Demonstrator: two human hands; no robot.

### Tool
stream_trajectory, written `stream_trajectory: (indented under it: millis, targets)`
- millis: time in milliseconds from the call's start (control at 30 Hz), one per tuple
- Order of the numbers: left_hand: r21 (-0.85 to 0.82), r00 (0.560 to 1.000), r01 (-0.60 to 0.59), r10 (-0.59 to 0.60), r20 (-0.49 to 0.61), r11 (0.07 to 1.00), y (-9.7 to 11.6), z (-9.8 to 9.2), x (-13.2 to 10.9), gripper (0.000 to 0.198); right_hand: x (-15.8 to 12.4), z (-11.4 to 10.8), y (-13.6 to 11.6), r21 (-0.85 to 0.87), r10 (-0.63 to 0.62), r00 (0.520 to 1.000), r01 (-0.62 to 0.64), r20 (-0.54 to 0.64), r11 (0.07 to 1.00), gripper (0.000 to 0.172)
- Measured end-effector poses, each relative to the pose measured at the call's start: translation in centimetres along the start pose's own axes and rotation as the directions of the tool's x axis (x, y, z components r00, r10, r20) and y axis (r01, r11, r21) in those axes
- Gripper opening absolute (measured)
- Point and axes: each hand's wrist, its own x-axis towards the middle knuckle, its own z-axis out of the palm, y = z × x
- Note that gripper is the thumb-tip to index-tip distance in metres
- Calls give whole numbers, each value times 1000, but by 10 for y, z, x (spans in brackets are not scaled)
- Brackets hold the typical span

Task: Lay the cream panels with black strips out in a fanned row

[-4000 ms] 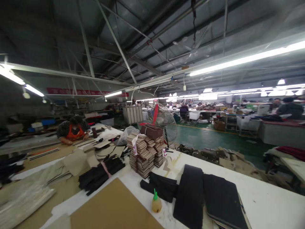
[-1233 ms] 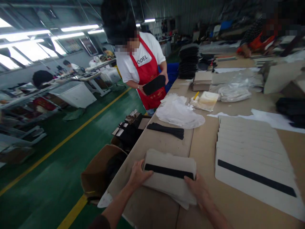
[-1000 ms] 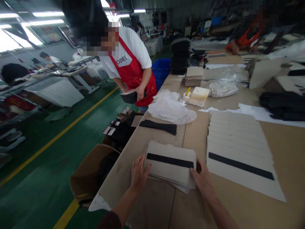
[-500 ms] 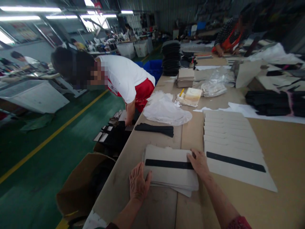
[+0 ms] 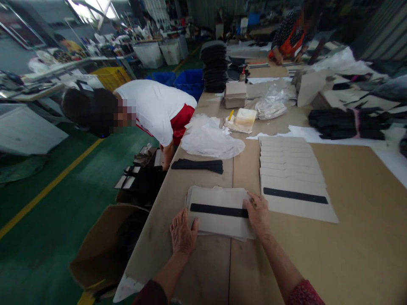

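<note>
A stack of light grey cardboard sheets [image 5: 219, 226] lies on the table, with a black strip [image 5: 219, 210] across its top sheet. My left hand [image 5: 183, 233] rests against the stack's left edge, fingers stretched and thumb apart. At the right edge is my right hand [image 5: 258, 212], its bent fingers apart, touching the upper right corner and the strip's right end. Some fingertips of this hand are hidden. To the right, overlapping grey sheets [image 5: 289, 169] lie fanned out, with another black strip [image 5: 295, 195] across the nearest one.
Loose black strips [image 5: 197, 165] and thin white sheets [image 5: 213, 137] lie beyond the stack. Farther back are a glue-smeared tray [image 5: 241, 120] and clear plastic bags [image 5: 271, 103]. A co-worker in white [image 5: 152, 106] bends beside the table's left edge, above an open cardboard box [image 5: 92, 245].
The sheet that stuck out at the stack's near edge now lies more nearly in line. Both hands stay at the stack's sides. The camera view has shifted.
</note>
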Motion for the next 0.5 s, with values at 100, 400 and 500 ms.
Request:
stream_trajectory:
  millis: [100, 400, 500]
  targets:
    - [14, 1000, 9, -9, 8, 1000, 2, -3, 0, 52, -11, -3, 0, 146, 92, 994, -100, 62, 984, 61]
    - [30, 1000, -24, 24, -12, 999, -2, -2, -1, 52, -48, -16, -5, 290, 250, 927, -329, 278, 899, 44]
    - [39, 998, -35, 36, -44, 999, -7, 3, 2, 51, -33, -52, -6, 348, 239, 919, -345, 313, 872, 46]
